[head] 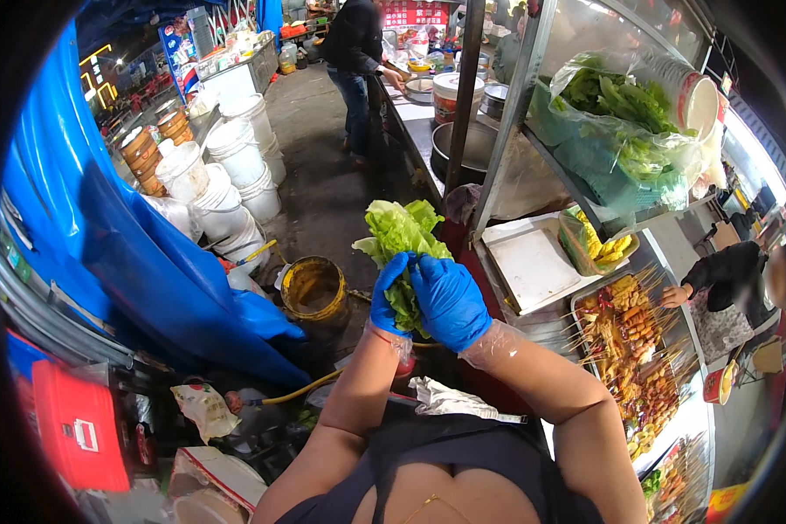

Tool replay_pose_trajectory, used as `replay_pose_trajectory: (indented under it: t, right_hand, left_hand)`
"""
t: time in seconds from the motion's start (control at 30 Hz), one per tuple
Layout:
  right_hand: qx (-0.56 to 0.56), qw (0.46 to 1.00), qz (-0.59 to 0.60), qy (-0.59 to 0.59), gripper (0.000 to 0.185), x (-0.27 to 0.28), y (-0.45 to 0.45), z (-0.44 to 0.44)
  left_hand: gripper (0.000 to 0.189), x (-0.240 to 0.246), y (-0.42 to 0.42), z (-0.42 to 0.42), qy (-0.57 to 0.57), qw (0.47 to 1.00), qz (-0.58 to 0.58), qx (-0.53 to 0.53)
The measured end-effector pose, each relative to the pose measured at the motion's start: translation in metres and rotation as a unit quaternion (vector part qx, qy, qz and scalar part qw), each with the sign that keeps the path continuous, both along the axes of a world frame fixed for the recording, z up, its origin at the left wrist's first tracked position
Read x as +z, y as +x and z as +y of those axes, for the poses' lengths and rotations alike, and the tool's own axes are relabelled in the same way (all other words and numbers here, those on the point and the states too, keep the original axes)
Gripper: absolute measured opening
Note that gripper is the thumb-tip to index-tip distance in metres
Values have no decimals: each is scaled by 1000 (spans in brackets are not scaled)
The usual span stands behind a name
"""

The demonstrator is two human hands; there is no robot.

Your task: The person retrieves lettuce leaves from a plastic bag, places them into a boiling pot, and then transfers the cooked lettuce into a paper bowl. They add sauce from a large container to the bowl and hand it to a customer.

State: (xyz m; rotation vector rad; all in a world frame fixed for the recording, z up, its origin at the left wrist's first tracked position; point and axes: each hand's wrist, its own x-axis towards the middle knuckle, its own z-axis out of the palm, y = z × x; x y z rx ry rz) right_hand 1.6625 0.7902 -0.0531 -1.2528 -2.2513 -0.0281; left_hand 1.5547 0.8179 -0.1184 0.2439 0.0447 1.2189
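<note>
Both of my hands wear blue disposable gloves, with clear plastic around the wrists. Between them is a bunch of green leaf lettuce (403, 229), its frilled leaves spreading above my fingers and some hanging below. My left hand (391, 295) grips the bunch from the left side. On the right, my right hand (450, 298) closes over the leaves, fingertips meeting those of the left. The lettuce is held in the air in front of me, and its middle is hidden by the gloves.
A yellow bucket (312, 288) stands on the floor beyond a blue tarp (170, 288). White buckets (236, 154) are stacked behind it. To the right are a tray of skewers (629, 354), a white board (530, 262) and bagged lettuce (619, 105) on a shelf. Two people stand nearby.
</note>
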Motion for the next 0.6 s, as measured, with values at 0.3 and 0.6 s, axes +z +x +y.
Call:
replay_pose_trajectory:
  t: [0.3, 0.6]
  right_hand:
    - [-37, 981, 156, -110, 45, 34, 19, -17]
    - [-12, 992, 33, -118, 34, 31, 34, 11]
  left_hand:
    - [42, -13, 12, 3, 40, 990, -89, -101]
    - [50, -12, 36, 12, 19, 997, -49, -61]
